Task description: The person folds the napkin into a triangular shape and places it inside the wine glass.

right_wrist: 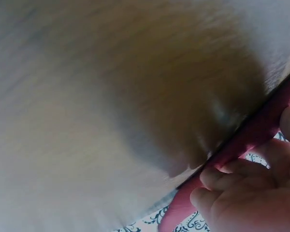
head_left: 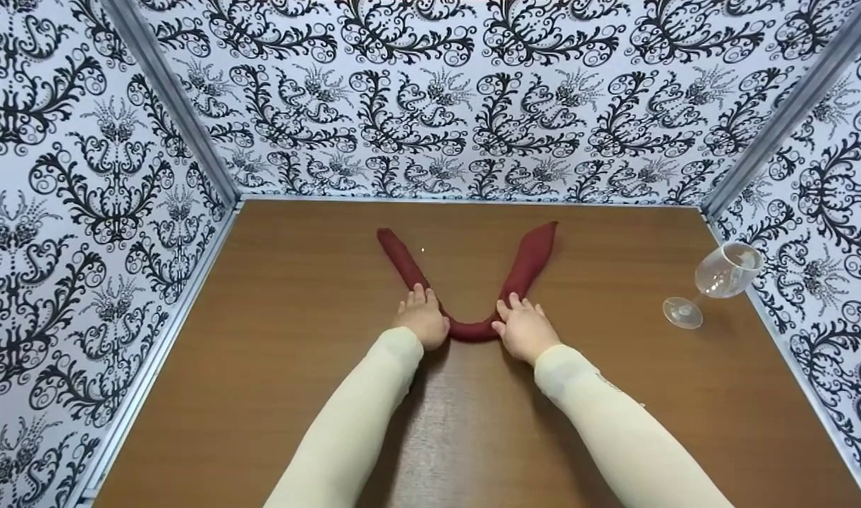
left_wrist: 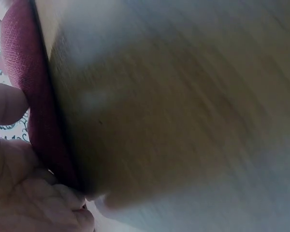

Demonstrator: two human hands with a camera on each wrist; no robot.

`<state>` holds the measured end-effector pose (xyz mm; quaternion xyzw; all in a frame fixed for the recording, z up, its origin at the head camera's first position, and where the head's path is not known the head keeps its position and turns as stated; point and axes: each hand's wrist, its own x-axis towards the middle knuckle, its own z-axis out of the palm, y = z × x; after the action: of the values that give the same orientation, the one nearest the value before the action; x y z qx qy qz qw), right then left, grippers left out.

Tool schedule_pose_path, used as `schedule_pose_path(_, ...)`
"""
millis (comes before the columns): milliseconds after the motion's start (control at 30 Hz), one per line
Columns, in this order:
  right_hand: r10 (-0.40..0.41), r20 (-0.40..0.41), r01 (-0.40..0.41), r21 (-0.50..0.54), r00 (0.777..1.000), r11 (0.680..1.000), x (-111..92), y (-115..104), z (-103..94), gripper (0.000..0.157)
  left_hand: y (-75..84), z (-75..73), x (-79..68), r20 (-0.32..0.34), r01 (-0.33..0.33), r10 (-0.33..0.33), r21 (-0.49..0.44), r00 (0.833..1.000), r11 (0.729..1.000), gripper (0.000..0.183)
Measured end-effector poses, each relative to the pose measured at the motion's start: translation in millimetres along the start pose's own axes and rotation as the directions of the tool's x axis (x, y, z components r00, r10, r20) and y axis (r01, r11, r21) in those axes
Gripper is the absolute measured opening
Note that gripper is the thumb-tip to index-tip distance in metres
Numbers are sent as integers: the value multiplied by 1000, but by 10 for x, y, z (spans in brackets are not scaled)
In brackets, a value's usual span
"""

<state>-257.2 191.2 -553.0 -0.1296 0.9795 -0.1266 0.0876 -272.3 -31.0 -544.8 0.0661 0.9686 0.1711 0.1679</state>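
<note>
A dark red cloth napkin (head_left: 472, 331), rolled into a long strip, lies on the table in a U with its bend toward the person. The far left end is narrow; the far right one widens and comes to a point. My left hand (head_left: 422, 319) holds the left side of the bend, its thumb against the cloth in the left wrist view. On the opposite side, my right hand (head_left: 525, 328) grips the roll, with bent fingers (right_wrist: 222, 179) along it in the right wrist view. Part of the roll is hidden beneath each hand.
A clear stemmed wine glass (head_left: 728, 271) stands near the right edge of the brown wooden table (head_left: 275, 317). Black-and-white patterned walls (head_left: 430, 99) enclose the table at the back and both sides, with grey metal posts at the corners.
</note>
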Motion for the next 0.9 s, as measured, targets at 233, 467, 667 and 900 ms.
schedule_pose_path(233,-38,65,38,2,997,999,-4,-48,9,56,15,81,83,63,-6,7,-16,998,1000,84)
schedule_pose_path(467,-57,130,54,30,990,998,18,-131,-6,58,-14,174,130,45,-52,52,-6,998,999,99)
schedule_pose_path(667,-81,196,76,34,977,997,25,-152,-45,58,67,8,-90,80,-94,99,-62,992,994,118)
schedule_pose_path(900,-106,256,99,41,961,994,59,-119,-67,61,78,135,-6,55,-85,91,-91,994,992,118)
